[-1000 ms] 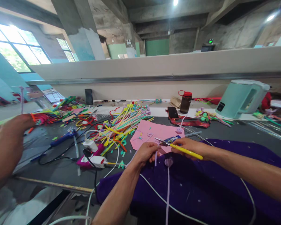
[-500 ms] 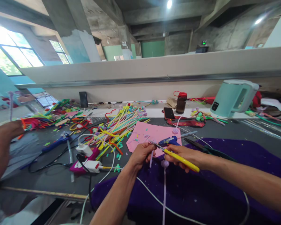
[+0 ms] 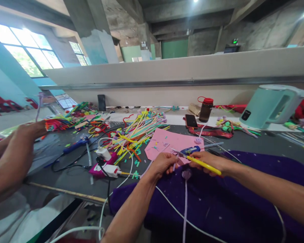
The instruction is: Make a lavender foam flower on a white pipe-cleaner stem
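Honestly the risk I saw was my right hand (image 3: 209,161), clamped on the scissors (image 3: 196,160), nicking the left hand (image 3: 162,165) pinching the stem (image 3: 185,199) just beside the blades.

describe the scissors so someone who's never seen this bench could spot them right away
Start at the purple cloth covering the near right of the bench. At its far edge, by the pink sheet, the right hand holds the scissors. They alone have bright yellow handles; the tool just behind is blue.
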### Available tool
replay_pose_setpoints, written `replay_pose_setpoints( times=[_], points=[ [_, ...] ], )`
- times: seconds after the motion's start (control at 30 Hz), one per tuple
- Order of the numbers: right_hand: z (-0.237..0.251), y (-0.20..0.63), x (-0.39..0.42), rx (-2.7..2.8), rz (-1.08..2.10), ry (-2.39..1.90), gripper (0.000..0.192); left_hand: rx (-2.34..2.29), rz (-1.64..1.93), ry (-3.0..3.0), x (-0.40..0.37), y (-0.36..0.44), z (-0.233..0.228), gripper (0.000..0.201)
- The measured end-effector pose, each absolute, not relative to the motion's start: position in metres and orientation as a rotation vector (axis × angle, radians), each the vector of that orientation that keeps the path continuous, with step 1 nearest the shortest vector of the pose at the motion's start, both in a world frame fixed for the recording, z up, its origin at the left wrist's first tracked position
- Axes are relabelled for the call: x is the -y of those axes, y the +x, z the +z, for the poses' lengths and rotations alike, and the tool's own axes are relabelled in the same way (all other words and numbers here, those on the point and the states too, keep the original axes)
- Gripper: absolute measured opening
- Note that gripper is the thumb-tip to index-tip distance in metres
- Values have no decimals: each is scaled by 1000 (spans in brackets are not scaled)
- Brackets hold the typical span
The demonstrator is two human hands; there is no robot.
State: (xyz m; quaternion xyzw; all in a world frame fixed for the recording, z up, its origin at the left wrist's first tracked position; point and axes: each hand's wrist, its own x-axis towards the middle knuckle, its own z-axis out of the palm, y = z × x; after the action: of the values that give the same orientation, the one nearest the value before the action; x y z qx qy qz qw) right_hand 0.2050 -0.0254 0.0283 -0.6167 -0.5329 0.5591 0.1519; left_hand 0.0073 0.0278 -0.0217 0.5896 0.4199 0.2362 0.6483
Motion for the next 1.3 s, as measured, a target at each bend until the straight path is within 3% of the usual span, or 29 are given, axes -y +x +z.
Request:
replay_pose_setpoints(
  times=[0.2, 0.47, 0.9, 1.3],
  points=[
    [26, 209, 27, 1552, 1559, -1731, 24, -961, 541, 1343, -30, 8, -22, 27],
    [31, 224, 44, 1488, 1549, -1649, 39, -935, 678, 1260, -30, 8, -16, 29],
    [37, 185, 44, 1691, 1396, -1686, 31, -898, 639, 1233, -28, 9, -17, 25],
    [37, 199, 30, 1772, 1282, -1801, 22, -983, 533, 1310, -30, 10, -22, 26]
  ],
)
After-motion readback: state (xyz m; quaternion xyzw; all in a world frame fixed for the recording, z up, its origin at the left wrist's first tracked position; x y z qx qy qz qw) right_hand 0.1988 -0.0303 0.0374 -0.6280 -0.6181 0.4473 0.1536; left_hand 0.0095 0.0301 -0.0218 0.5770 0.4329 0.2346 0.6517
